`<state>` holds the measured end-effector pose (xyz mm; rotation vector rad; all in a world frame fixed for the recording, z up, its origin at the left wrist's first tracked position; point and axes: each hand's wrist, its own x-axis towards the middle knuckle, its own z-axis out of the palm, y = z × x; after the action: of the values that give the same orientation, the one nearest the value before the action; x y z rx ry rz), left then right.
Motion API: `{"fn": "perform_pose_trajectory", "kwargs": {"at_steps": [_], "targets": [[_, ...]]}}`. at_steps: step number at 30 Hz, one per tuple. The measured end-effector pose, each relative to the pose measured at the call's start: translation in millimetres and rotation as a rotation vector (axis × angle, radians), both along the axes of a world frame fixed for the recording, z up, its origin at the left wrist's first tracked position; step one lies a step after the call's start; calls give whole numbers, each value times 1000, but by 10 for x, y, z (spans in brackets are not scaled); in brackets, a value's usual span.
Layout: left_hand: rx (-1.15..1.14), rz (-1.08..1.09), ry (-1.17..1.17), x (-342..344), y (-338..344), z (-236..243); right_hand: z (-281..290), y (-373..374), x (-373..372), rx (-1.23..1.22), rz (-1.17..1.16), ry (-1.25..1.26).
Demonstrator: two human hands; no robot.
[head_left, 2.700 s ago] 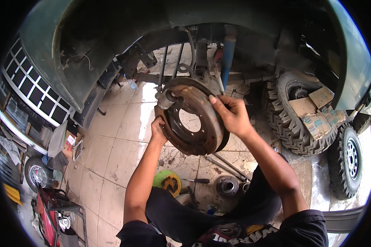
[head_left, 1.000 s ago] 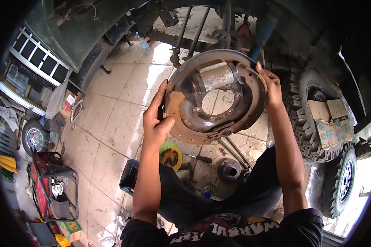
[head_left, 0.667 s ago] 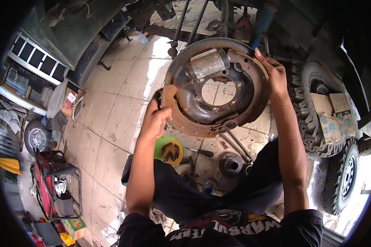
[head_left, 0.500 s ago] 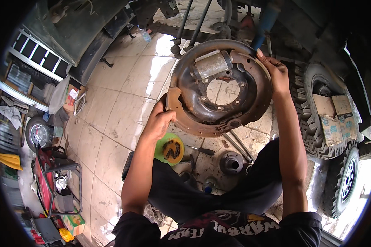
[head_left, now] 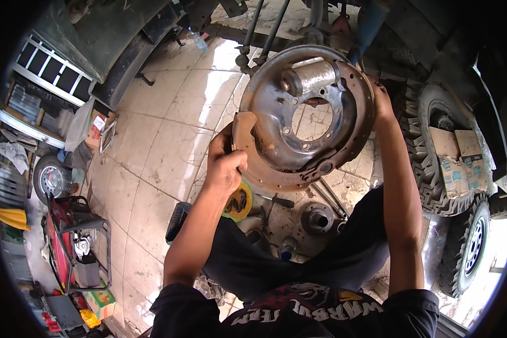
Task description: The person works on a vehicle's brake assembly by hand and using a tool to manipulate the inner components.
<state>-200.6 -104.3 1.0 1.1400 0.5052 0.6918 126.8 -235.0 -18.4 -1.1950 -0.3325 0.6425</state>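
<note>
L hand (head_left: 226,164) is gripping brake plate assy (head_left: 263,102) at its 8 o'clock, R hand (head_left: 381,101) at 2; assy's hanging 12 o'clock from lap (head_left: 341,256). Prob. angling step; next move's likely needing steady 2-hand support.

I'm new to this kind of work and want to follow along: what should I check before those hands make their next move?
1. Left hand gripping the round metal plate: ok, on its left edge.
2. Right hand supporting the right edge: ok, though partly hidden.
3. Central hole open: ok, floor tiles show through.
4. Metal cylinder firmly fastened to the plate: cannot tell.
5. Floor below free of loose parts: not ok, a flanged metal part and a dark-handled tool lie there.
</note>
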Motion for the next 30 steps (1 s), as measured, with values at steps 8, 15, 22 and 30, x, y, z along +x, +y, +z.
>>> {"fn": "perform_pose_trajectory", "kwargs": {"at_steps": [8, 15, 22, 30], "targets": [[-101, 109, -49, 19, -151, 156, 83, -4, -77, -184, -182, -359], [-104, 108, -42, 24, 24, 97, 531, -370, -486, -215, -237, -1004], [-103, 131, -52, 105, 15, 56, 1087, -727, -1315, 357, 400, -799], [-128, 147, -33, 120, -17, 63, 1259, -670, -1365, 136, 222, -838]]}}
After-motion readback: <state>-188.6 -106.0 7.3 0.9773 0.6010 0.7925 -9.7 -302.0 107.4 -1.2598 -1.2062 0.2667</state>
